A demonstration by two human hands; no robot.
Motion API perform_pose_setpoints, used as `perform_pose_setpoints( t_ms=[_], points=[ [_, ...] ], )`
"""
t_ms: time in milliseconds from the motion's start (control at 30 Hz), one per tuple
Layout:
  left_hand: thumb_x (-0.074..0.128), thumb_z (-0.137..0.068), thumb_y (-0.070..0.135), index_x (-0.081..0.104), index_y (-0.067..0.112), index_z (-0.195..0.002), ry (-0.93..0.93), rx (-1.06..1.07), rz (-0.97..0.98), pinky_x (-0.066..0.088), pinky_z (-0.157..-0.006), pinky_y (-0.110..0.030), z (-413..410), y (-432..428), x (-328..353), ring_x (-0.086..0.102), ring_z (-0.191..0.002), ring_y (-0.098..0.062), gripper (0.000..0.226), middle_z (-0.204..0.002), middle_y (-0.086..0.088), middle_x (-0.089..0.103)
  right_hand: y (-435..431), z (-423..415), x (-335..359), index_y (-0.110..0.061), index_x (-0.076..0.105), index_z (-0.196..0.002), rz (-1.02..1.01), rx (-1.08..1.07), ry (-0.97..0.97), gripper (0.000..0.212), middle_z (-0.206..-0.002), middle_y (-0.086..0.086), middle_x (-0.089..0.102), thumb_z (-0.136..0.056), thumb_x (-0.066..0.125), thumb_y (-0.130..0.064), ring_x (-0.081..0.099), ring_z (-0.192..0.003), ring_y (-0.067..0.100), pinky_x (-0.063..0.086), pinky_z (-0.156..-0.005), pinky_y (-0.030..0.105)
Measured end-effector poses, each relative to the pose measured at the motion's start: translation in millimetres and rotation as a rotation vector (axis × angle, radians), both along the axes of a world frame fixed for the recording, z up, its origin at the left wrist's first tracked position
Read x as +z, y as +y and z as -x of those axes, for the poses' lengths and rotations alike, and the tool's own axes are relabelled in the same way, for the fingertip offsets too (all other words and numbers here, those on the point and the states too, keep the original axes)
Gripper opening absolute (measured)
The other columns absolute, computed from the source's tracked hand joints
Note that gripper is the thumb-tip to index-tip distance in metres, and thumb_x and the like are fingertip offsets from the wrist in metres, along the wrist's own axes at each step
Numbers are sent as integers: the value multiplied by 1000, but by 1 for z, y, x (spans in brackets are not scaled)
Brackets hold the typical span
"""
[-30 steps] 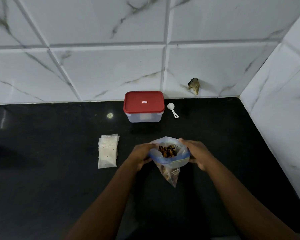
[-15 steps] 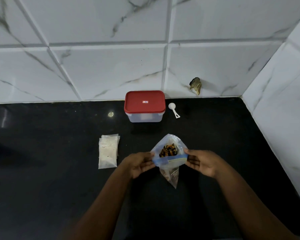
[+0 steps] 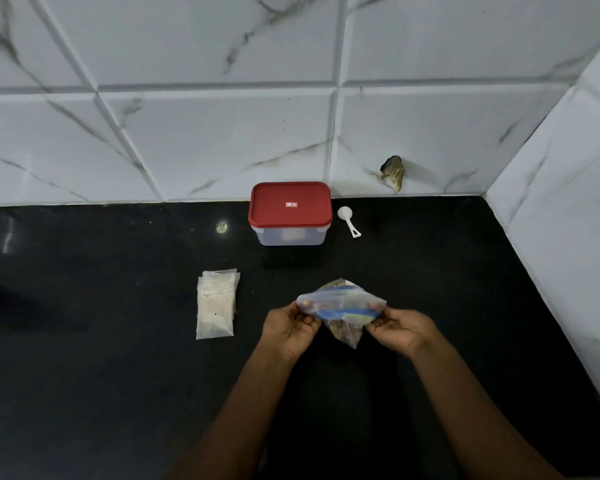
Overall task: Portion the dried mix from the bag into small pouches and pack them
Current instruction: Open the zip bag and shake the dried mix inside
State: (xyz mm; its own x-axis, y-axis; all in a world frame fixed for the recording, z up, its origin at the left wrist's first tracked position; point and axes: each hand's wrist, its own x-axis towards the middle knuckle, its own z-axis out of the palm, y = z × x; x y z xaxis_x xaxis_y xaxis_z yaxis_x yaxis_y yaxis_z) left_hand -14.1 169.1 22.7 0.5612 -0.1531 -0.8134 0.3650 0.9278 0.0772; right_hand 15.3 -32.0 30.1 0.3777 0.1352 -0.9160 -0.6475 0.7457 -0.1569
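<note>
A clear zip bag with a blue seal strip holds brown dried mix and hangs over the black counter. My left hand pinches its left top corner and my right hand pinches the right one, so the mouth is pulled flat and wide. A stack of small clear pouches lies flat to the left of my hands. A white scoop rests near the back wall. Beside it stands a clear box with a red lid, closed.
The black counter ends at a white marble-tile wall behind and another wall on the right. A dark chipped patch marks the back tile near the corner.
My hands slid outward to the bag's top corners and pulled apart. The mouth, round and showing the mix before, is now stretched flat.
</note>
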Motion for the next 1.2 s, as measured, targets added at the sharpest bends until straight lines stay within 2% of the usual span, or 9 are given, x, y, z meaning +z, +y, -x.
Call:
perform_pose_setpoints(
  t_ms=[100,233,333,467,567,700,900,1100,1200],
  points=[
    [37,-108,10,61,-8,-120,-15,6,-27,51,-99,-49,-1,-5,-6,66,-101,-38,32,-113,-31,66,5,2,-1,11,58,-114,-13,43,-4,33,-113,32,62,-106,33,-8,61,-106,42,42,-104,56],
    [46,-102,5,62,-4,-128,-36,-70,-179,54,-102,-49,2,-3,-23,65,-118,-35,32,-126,-27,66,9,2,-7,-6,63,-119,-6,63,-89,32,-104,-9,66,-107,38,-22,65,-102,14,44,-107,40],
    [51,-99,5,63,2,-122,-84,-311,-441,56,-85,-44,8,3,-27,67,-108,-33,27,-122,-22,67,8,3,-6,-6,64,-111,193,254,-137,28,-104,15,68,-104,49,-29,65,-96,31,51,-79,48],
    [63,-98,24,56,12,-125,-134,-667,-934,50,-71,-28,6,12,-27,67,-102,-20,30,-118,-9,66,5,4,-5,-15,69,-107,512,519,-219,28,-105,11,71,-95,64,-39,65,-101,28,52,-80,43],
    [79,-86,29,55,25,-131,-332,-908,-1371,54,-83,-27,-6,23,-31,62,-109,-12,51,-124,3,57,3,6,-8,-22,68,-113,740,698,-420,31,-110,3,70,-87,75,-37,67,-102,20,56,-80,36],
    [72,-93,28,69,30,-110,-608,-1141,-1568,58,-91,-31,-19,25,-25,66,-100,-6,17,-113,9,64,1,8,-5,-28,68,-111,978,881,-624,29,-103,-9,68,-85,79,-24,66,-93,5,55,-74,23],
    [57,-104,27,69,24,-104,-590,-1090,-1416,57,-74,-23,-31,24,-22,72,-88,-11,13,-103,0,72,-1,-3,-5,-25,72,-113,1090,982,-668,20,-99,-11,69,-97,64,-34,64,-91,1,49,-69,20],
    [53,-105,25,66,10,-127,-313,-789,-674,55,-100,-46,-39,14,-12,65,-118,-32,30,-128,-19,67,8,-22,-9,-23,70,-106,813,907,-417,21,-106,5,70,-100,58,-39,66,-98,20,54,-87,39],
    [53,-105,20,65,7,-125,-187,-676,-505,54,-101,-51,-38,7,-12,67,-118,-33,27,-126,-20,69,14,-26,-15,-13,69,-111,642,784,-255,30,-107,13,72,-100,58,-38,68,-103,28,51,-100,48]
  ],
)
